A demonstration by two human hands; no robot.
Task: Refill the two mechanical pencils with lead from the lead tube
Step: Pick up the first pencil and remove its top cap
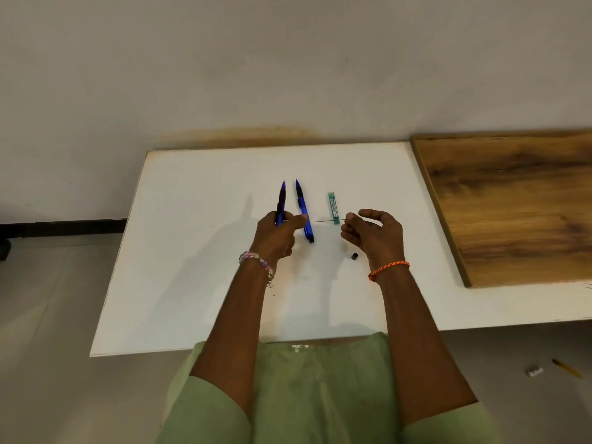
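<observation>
Left hand [277,232] gripping blue pencil [281,203], right hand [373,233] pinching thin dark lead [330,221]

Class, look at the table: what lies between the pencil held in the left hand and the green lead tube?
In the head view, the second blue pencil lies on the white table between the held pencil and the lead tube.

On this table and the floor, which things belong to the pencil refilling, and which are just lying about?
In use: pencil in left hand; second pencil on table; lead stick pinched by right hand; green lead tube; small black cap.

Lying about: wooden board; yellow pencil and eraser on floor.
</observation>
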